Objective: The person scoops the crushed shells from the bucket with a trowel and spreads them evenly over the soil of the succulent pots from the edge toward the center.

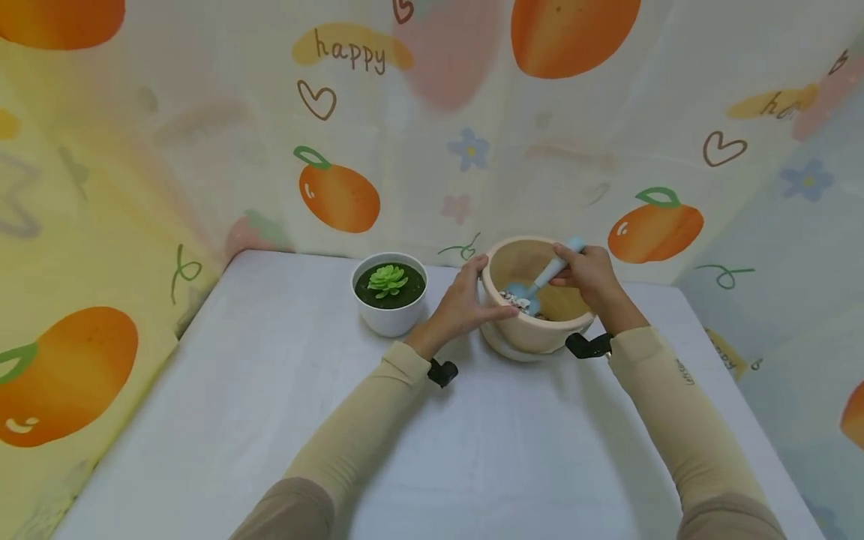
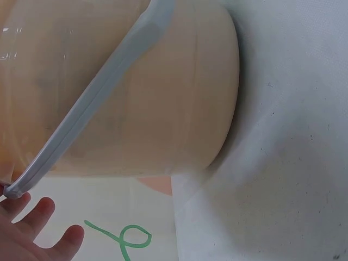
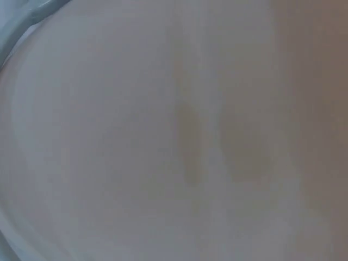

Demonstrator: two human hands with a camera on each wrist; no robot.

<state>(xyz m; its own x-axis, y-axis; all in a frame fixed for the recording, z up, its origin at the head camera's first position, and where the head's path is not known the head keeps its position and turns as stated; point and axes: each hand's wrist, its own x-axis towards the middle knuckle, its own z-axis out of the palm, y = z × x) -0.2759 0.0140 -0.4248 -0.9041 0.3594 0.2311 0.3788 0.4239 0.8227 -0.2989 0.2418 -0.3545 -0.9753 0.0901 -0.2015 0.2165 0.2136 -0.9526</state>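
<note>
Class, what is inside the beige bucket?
A blue scoop reaches in among speckled pieces; the bucket's near wall hides part of the bottom.

blurred pale surface [image 3: 109,136], curved grey band [image 3: 19,26]

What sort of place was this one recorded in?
Probably an indoor staged filming corner: a pale, fruit-printed backdrop rises behind a rectangular white tabletop bearing a round beige plastic-looking bucket and a green succulent in a round white pot.
</note>
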